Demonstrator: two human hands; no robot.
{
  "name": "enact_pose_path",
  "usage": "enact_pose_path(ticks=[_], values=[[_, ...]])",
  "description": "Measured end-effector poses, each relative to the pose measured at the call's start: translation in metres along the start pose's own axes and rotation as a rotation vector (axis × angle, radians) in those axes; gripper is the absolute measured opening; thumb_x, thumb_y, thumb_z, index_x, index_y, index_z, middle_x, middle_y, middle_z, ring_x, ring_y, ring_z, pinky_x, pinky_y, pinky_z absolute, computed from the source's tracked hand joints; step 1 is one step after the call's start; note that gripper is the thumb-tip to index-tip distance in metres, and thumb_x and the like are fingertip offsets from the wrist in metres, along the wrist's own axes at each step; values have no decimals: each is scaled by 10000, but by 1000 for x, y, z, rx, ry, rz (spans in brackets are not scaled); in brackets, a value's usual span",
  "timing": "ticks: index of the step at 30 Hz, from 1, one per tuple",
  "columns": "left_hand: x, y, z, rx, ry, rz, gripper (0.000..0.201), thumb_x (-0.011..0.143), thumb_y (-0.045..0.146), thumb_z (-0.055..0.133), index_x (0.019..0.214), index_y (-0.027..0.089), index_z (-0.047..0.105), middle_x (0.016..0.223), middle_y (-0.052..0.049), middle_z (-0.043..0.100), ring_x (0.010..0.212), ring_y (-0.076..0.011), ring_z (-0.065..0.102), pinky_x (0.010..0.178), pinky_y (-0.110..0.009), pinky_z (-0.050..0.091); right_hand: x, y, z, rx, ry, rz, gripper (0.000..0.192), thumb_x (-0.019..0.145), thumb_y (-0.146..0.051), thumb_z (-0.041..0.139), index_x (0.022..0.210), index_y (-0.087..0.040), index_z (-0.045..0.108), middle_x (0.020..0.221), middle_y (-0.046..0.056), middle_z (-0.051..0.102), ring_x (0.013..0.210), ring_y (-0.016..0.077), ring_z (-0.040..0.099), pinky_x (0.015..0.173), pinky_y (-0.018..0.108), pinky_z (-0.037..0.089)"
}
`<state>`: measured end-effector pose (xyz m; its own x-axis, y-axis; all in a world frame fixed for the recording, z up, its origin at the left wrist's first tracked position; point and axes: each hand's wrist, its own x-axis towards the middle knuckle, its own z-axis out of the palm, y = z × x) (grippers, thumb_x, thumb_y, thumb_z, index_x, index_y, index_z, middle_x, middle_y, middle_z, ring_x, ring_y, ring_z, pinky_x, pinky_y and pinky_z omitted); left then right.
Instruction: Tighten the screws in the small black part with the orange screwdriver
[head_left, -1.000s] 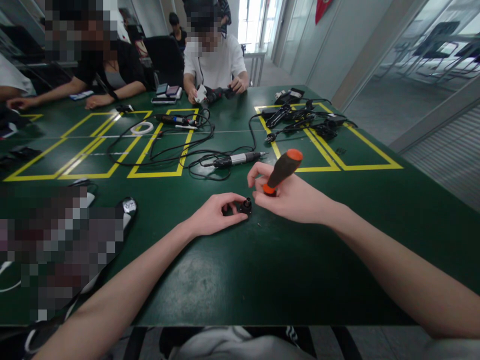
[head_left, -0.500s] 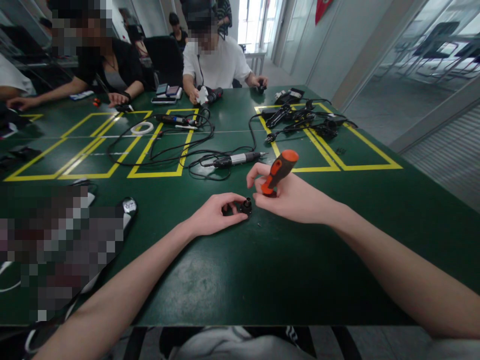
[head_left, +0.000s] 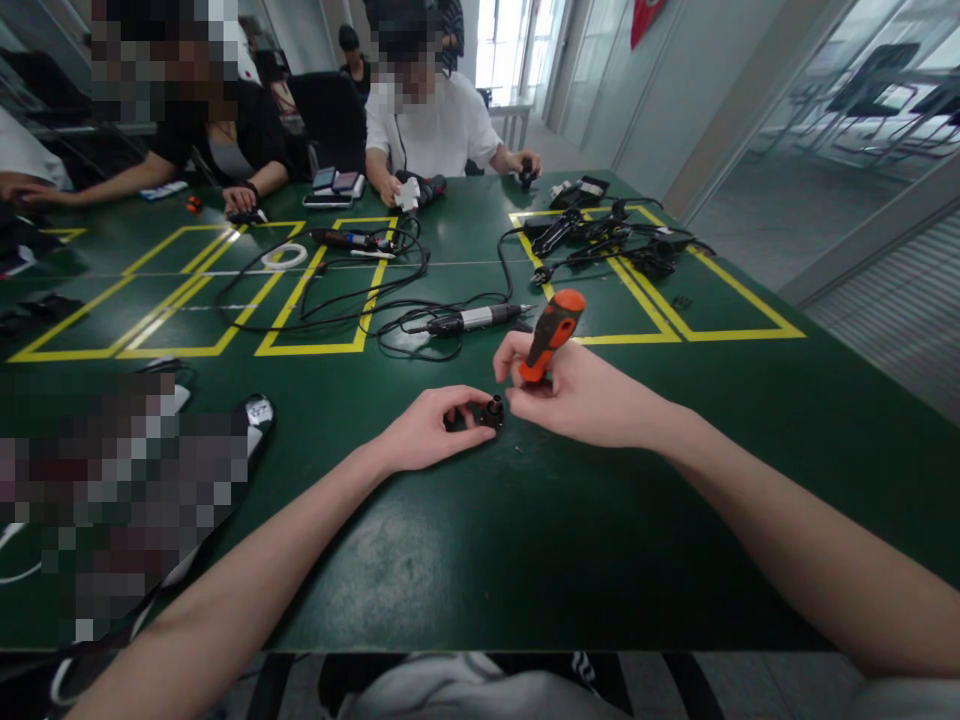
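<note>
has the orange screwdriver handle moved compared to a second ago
Yes. The screwdriver handle in the right hand has tipped more upright; its orange cap has shifted left, toward the silver pen-like tool lying on the table.

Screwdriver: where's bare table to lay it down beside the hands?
Bare table lies right of the right hand holding the screwdriver, and near the front edge. Crowded behind: pen tool and cables.

Bare forearms, hands point(head_left: 427, 430); seemingly sleeveless

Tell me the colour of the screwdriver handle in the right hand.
Orange and black; the screwdriver handle shows best in the head view.
</note>
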<state>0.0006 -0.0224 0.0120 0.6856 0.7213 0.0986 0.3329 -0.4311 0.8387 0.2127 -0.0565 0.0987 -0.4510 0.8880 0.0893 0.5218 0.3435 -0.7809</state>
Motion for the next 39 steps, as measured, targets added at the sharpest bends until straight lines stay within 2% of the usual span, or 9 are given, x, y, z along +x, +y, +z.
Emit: enact_pose_path(ticks=[8, 14, 22, 29, 34, 39], values=[[0, 0, 0, -2, 9, 1, 374, 862, 377, 733, 1154, 144, 723, 945, -37, 740, 747, -132, 620, 699, -253, 466, -1, -1, 0, -36, -22, 5, 184, 705, -139, 564, 870, -218, 545, 664, -67, 456, 587, 130, 435, 573, 282, 332], [0, 2, 0, -3, -4, -21, 360, 867, 370, 724, 1157, 157, 728, 941, -34, 741, 751, -135, 625, 707, -254, 473, 0, 0, 0, -43, 14, -18, 84, 752, -156, 547, 817, -210, 548, 697, -44, 517, 624, 134, 470, 618, 291, 357], [0, 1, 0, 5, -1, -18, 382, 864, 404, 720, 1164, 166, 720, 942, -37, 739, 746, -142, 610, 713, -266, 476, -2, -2, -1, -23, 6, 5, 178, 706, -131, 575, 860, -217, 551, 689, -56, 495, 614, 137, 462, 604, 282, 361], [0, 2, -1, 2, -8, -15, 360, 869, 389, 714, 1145, 158, 716, 947, -41, 733, 754, -142, 615, 720, -266, 475, -3, 1, 0, 73, -17, 38, 78, 796, -189, 593, 852, -219, 548, 638, -73, 470, 587, 125, 430, 574, 266, 332], [0, 2, -1, 3, -6, -1, 352, 873, 369, 716, 1150, 153, 719, 949, -41, 735, 753, -138, 620, 719, -262, 480, -3, 1, -1, 84, -2, 53, 176, 777, -159, 593, 934, -223, 546, 633, -88, 443, 568, 124, 414, 567, 269, 334], [0, 1, -1, 4, -2, -2, 347, 875, 369, 717, 1146, 154, 720, 956, -39, 738, 758, -137, 623, 708, -256, 476, 0, 0, 0, 40, 29, 10, 194, 740, -151, 604, 915, -211, 544, 697, -64, 479, 602, 129, 437, 591, 281, 344]])
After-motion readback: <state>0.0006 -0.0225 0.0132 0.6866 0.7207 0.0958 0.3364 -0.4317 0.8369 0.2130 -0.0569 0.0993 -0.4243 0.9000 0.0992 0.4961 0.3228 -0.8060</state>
